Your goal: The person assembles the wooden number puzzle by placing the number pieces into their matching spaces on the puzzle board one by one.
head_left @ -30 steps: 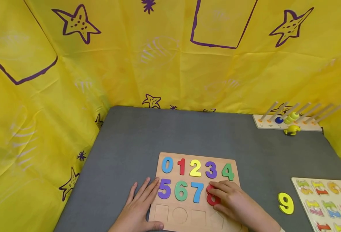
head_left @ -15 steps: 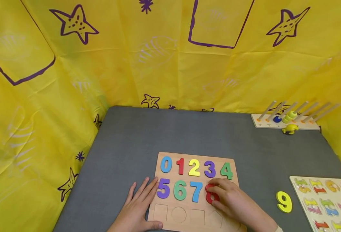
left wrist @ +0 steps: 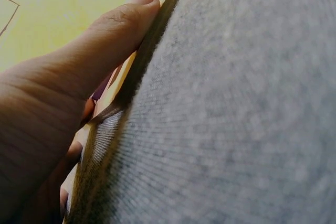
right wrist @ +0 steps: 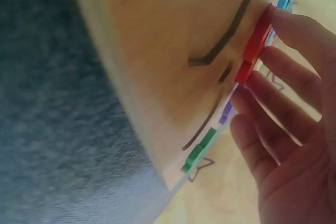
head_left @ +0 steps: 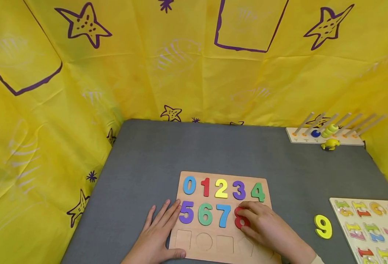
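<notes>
A wooden number puzzle board [head_left: 210,256] lies on the grey tabletop, with coloured numbers 0 to 7 in its upper two rows. The red number 8 [head_left: 242,223] is at its place right of the blue 7 [head_left: 223,215], partly covered by fingers. My right hand [head_left: 266,227] pinches this 8; in the right wrist view, thumb and fingertips meet the red piece [right wrist: 257,38] at the board's face. Spread along the board's left side is my left hand [head_left: 157,234], fingers straight by the purple 5 [head_left: 186,212], thumb [left wrist: 126,19] at the front edge.
A yellow number 9 [head_left: 323,226] lies right of the board. Beyond it is a second number puzzle [head_left: 343,231]. A peg counting stand [head_left: 294,139] and a yellow frog figure [head_left: 330,144] are at the back right. Yellow cloth [head_left: 180,84] walls the table.
The head view has shifted slightly. Both hands keep their places on the board, with the right fingers staying on the red 8.
</notes>
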The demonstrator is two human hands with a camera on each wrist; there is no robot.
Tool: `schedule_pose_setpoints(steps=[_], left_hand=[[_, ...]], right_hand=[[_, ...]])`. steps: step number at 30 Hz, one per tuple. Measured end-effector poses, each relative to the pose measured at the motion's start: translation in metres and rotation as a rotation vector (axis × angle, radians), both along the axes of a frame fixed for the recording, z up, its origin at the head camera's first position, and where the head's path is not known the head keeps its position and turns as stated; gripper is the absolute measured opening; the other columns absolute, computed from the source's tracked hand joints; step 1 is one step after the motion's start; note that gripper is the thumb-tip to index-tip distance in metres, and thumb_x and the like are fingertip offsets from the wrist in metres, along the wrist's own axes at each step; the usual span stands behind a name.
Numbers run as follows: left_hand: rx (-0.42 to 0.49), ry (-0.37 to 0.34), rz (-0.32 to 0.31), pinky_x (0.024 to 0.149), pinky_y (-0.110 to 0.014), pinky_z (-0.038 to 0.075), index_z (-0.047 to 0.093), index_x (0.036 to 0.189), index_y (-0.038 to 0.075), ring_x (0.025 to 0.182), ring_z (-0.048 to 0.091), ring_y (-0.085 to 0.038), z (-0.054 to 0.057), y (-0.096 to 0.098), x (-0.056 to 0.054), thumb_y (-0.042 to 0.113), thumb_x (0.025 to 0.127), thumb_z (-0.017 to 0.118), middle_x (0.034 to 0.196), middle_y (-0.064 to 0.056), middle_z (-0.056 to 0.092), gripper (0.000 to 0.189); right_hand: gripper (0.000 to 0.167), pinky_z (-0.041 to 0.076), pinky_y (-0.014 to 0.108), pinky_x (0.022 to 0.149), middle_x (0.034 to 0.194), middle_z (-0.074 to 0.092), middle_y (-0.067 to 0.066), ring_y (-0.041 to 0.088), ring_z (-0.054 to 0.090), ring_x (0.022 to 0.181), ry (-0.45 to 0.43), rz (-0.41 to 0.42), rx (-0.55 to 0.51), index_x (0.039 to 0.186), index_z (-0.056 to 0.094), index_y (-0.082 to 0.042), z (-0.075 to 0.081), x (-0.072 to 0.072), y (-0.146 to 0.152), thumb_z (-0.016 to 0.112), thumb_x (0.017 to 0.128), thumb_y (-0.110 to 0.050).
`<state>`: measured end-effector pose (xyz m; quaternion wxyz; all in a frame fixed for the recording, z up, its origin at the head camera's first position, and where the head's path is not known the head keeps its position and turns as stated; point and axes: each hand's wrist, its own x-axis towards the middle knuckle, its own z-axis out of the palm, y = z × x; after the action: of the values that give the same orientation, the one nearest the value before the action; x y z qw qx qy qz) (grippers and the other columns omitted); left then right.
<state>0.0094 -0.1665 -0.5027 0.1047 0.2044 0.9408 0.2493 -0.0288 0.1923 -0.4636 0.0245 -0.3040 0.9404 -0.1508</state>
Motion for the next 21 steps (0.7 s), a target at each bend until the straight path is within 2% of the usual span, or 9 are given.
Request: schedule_pose_setpoints(steps=[5, 8, 9, 12, 15, 17, 19, 21], left_hand=[[0.001, -0.005, -0.008, 0.115, -0.062, -0.004, 0.025, 0.163, 0.015, 0.155, 0.009, -0.027, 0.001, 0.001, 0.0, 0.086, 0.067, 0.065, 0.169, 0.006, 0.014, 0.126], [0.001, -0.002, -0.01, 0.116, -0.062, -0.004, 0.025, 0.163, 0.014, 0.155, 0.009, -0.027, 0.001, 0.002, 0.0, 0.085, 0.067, 0.066, 0.169, 0.006, 0.015, 0.126], [0.0, 0.001, -0.01, 0.116, -0.061, -0.004, 0.025, 0.163, 0.014, 0.155, 0.009, -0.027, 0.001, 0.002, 0.0, 0.085, 0.068, 0.065, 0.169, 0.006, 0.015, 0.126], [-0.001, 0.01, -0.008, 0.116, -0.061, -0.003, 0.024, 0.163, 0.014, 0.155, 0.009, -0.027, 0.0, 0.002, 0.0, 0.085, 0.068, 0.065, 0.169, 0.006, 0.015, 0.125], [-0.002, 0.029, -0.006, 0.116, -0.061, -0.003, 0.025, 0.163, 0.015, 0.155, 0.01, -0.026, 0.0, 0.001, 0.0, 0.085, 0.068, 0.065, 0.169, 0.006, 0.016, 0.124], [-0.002, 0.036, -0.004, 0.116, -0.061, -0.003, 0.025, 0.163, 0.015, 0.155, 0.01, -0.026, 0.0, 0.001, 0.0, 0.085, 0.068, 0.065, 0.169, 0.006, 0.016, 0.124], [0.003, 0.036, -0.002, 0.116, -0.06, -0.003, 0.026, 0.163, 0.015, 0.154, 0.011, -0.026, 0.0, 0.0, 0.0, 0.085, 0.068, 0.065, 0.169, 0.006, 0.017, 0.124], [0.011, 0.027, -0.001, 0.116, -0.06, -0.003, 0.026, 0.163, 0.015, 0.154, 0.01, -0.027, 0.0, 0.0, 0.001, 0.085, 0.068, 0.066, 0.169, 0.006, 0.016, 0.124]], right_hand=[[0.05, 0.053, 0.045, 0.097, 0.143, 0.054, -0.002, 0.019, 0.05, 0.13, 0.08, 0.043, 0.006, 0.132, 0.069, -0.022, 0.002, 0.005, 0.014, 0.079, 0.087, -0.042], [0.059, 0.054, 0.046, 0.095, 0.146, 0.052, -0.001, 0.02, 0.05, 0.132, 0.116, 0.002, -0.018, 0.137, 0.065, -0.023, 0.01, 0.008, 0.031, 0.083, 0.084, -0.04], [0.062, 0.052, 0.041, 0.098, 0.147, 0.051, -0.001, 0.021, 0.05, 0.131, 0.133, -0.018, -0.02, 0.138, 0.064, -0.023, 0.014, 0.008, 0.039, 0.085, 0.081, -0.038], [0.073, 0.037, 0.02, 0.109, 0.147, 0.051, 0.004, 0.028, 0.053, 0.126, 0.187, -0.066, -0.041, 0.139, 0.062, -0.019, 0.02, 0.008, 0.07, 0.091, 0.073, -0.03], [0.086, 0.012, 0.007, 0.109, 0.149, 0.048, 0.007, 0.033, 0.052, 0.124, 0.216, -0.099, -0.048, 0.144, 0.057, -0.016, 0.021, 0.011, 0.106, 0.094, 0.067, -0.026], [0.093, 0.007, 0.01, 0.113, 0.152, 0.045, 0.008, 0.032, 0.049, 0.125, 0.208, -0.129, -0.034, 0.148, 0.052, -0.016, 0.017, 0.016, 0.13, 0.095, 0.066, -0.027], [0.099, 0.004, 0.022, 0.119, 0.155, 0.042, 0.009, 0.025, 0.039, 0.138, 0.185, -0.166, -0.002, 0.151, 0.048, -0.015, 0.011, 0.023, 0.15, 0.094, 0.066, -0.03], [0.098, 0.0, 0.035, 0.123, 0.154, 0.042, 0.012, 0.017, 0.03, 0.144, 0.155, -0.196, 0.032, 0.151, 0.047, -0.013, 0.003, 0.03, 0.166, 0.094, 0.067, -0.031]])
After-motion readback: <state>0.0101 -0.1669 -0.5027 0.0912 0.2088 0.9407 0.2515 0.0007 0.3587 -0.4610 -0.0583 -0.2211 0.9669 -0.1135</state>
